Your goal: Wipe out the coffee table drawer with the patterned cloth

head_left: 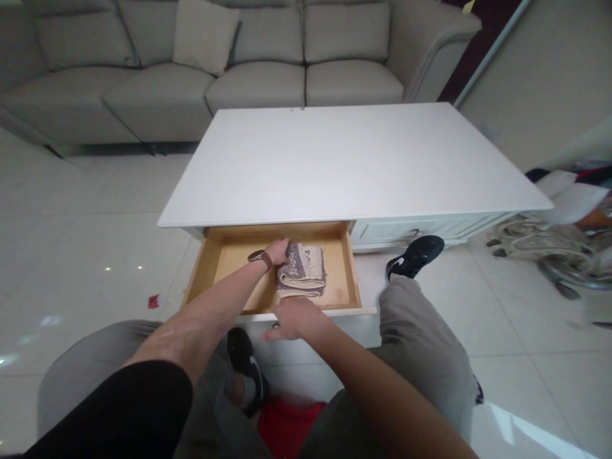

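Beige sectional sofa and pale floor tiles frame a white coffee table whose bare tabletop fills the middle of the view, its wooden drawer pulled out toward a seated person. A folded towel, cream with a grey-brown pattern, lies flat on the drawer floor, right of centre, with bare wood on either side of it.

The person's left hand, a wristwatch on the wrist, reaches deep into the drawer and rests against the towel's left edge, fingers laid on the cloth; whether they pinch it or only press on it cannot be told from this angle. The right hand sits at the drawer's front edge, fingers curled over it just above the small knob, a grip that looks meant to steady the drawer while the other arm works inside.

The towel thus lies just beyond the right hand and directly under the left. A black sneaker rests on the floor beside the table's closed right-hand drawer front.
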`<state>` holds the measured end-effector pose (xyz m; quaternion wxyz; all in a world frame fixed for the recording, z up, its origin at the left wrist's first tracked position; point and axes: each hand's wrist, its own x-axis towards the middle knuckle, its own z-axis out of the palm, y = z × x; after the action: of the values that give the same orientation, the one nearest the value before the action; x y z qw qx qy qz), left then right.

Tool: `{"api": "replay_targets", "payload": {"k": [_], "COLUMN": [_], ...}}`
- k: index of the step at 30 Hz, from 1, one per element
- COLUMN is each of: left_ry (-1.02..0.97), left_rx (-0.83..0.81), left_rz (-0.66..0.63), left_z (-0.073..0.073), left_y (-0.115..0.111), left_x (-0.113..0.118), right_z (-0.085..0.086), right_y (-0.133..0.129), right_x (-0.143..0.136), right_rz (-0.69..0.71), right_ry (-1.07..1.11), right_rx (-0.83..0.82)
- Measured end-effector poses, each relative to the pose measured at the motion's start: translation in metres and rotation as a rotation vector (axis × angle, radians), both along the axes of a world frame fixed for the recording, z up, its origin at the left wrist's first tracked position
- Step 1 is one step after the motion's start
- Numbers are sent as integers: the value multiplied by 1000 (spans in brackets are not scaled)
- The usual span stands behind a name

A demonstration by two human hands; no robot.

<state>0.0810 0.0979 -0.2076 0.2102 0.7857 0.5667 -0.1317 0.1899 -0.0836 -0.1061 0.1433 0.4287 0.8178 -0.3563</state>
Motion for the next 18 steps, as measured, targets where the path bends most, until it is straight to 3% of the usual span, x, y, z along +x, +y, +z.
{"api": "replay_targets", "payload": {"k": [5,10,12,15,18], "left_ry": [-9,-127,-113,-81,-117], "left_rx": [-12,383,468,468,458], "left_rz": [-59,-82,-64,-93,-202], "left_z": [2,17,22,25,26], "left_y": [3,-17,-26,-35,-39], "left_x": [21,41,50,63,72], "right_z": [-1,5,6,8,10], "right_y": [-8,-11,-12,-11,-9], "right_x": [7,6,5,3,2], "right_rz": [-35,-59,-62,-74,-95], "right_ry": [3,-43,-44,-34,-48], "right_rx": [47,47,52,35,21]}}
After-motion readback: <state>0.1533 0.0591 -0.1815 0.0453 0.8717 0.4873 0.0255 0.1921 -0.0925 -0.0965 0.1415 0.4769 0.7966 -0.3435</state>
